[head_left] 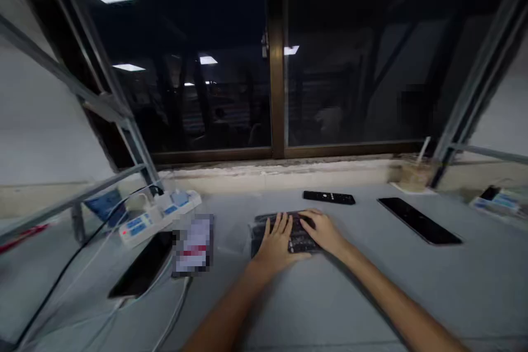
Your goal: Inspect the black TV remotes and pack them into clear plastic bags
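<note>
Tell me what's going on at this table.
A person has both hands on a dark item lying on the table. The left hand is spread over it; the right hand rests at its right side. What the item is isn't clear. A remote lies beyond it, a power strip to the left.
</note>
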A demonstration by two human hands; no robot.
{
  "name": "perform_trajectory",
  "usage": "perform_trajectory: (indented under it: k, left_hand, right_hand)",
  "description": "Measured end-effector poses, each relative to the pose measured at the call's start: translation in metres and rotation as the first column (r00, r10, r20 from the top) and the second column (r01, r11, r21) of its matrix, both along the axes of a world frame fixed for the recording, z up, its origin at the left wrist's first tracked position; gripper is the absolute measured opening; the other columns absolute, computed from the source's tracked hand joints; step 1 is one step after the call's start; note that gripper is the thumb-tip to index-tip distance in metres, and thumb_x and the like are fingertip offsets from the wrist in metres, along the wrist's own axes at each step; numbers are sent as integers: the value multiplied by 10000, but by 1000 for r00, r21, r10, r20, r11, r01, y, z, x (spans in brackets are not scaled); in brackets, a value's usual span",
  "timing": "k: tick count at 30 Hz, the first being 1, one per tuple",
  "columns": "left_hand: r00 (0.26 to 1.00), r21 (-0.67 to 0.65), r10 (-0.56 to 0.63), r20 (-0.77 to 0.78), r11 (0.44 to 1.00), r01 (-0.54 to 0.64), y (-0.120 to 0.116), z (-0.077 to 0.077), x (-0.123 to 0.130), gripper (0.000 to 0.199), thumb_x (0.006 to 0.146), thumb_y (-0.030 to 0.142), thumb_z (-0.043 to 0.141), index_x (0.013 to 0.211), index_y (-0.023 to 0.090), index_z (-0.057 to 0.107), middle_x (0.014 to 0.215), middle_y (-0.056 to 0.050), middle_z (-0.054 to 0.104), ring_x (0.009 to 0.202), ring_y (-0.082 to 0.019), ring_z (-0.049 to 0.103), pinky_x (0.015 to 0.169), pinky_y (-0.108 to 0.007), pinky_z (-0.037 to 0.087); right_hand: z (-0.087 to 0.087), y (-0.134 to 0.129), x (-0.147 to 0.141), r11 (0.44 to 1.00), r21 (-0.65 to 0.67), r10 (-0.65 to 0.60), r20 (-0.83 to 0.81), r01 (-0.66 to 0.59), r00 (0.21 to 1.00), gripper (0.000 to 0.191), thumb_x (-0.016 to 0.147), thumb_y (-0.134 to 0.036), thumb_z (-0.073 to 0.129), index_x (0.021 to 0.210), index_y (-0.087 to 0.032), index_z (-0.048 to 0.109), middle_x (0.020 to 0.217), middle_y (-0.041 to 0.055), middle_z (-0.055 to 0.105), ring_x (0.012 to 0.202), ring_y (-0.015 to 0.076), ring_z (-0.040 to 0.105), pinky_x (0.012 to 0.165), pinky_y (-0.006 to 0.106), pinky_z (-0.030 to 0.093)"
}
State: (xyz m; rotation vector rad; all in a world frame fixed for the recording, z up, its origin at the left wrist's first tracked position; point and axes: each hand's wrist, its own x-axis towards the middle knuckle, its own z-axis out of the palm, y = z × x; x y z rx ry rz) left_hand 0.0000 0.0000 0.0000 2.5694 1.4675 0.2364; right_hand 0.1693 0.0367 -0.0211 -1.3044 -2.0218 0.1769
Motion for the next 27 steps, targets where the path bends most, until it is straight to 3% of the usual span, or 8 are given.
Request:
perform_trajectory:
  k: [7, 11, 13, 17, 22, 27]
  left_hand:
    - [992, 41, -28, 120, 999, 23, 2, -3, 0, 887, 769, 693, 352, 1407, 99, 193, 1462, -137, 198, 1361, -263, 137, 1116, -479, 114]
    - [974, 189, 168, 152, 962, -196, 17, 5, -12, 582, 894, 497, 284, 1328, 123, 387, 1407, -113, 359, 1338, -253, 237, 1103, -452, 174]
    - [943, 294, 308, 125, 896, -332, 26, 9, -24, 459, 900, 369, 347, 1272, 126, 463, 1387, -119, 395, 1322, -257, 274, 1100, -441, 168]
    - [850, 271, 520, 85, 809, -522, 37, 12, -52, 311, 876, 238, 401, 1118, 190, 590, 1267, -106, 530, 1201, -230, 449, 1031, -407, 286]
    - [808, 168, 584, 76, 792, -588, 37, 8, -68, 287, 876, 310, 425, 1032, 207, 643, 1075, -88, 640, 1018, -202, 568, 898, -325, 383]
    - [815, 198, 577, 60, 793, -576, 33, 5, -72, 262, 866, 308, 452, 997, 218, 660, 1115, -96, 616, 1067, -225, 527, 946, -366, 324]
  right_hand:
    - [0, 1, 6, 1000, 5, 16, -29, -16, 999, 305, 845, -292, 411, 1002, -194, 653, 1014, 80, 658, 957, 204, 592, 880, 359, 436]
    - [9, 7, 18, 988, 76, -125, -95, 132, 988, 338, 843, -344, 408, 1035, -182, 634, 1075, 91, 626, 1016, 214, 566, 905, 367, 420]
    - [10, 12, 29, 948, 93, -295, -88, 303, 951, 348, 828, -327, 421, 1066, -174, 623, 1118, 107, 603, 1066, 242, 532, 920, 406, 401]
    - [4, 19, 56, 822, 33, -569, 29, 568, 822, 392, 844, -297, 377, 1154, -174, 583, 1261, 150, 503, 1165, 303, 445, 932, 491, 360]
    - [-8, 22, 83, 768, -69, -621, 168, 637, 766, 436, 845, -274, 366, 1249, -208, 516, 1356, 133, 421, 1238, 307, 374, 958, 507, 327]
    - [-10, 18, 90, 748, -133, -618, 220, 651, 755, 426, 832, -275, 374, 1224, -217, 532, 1307, 123, 476, 1156, 286, 462, 980, 539, 272]
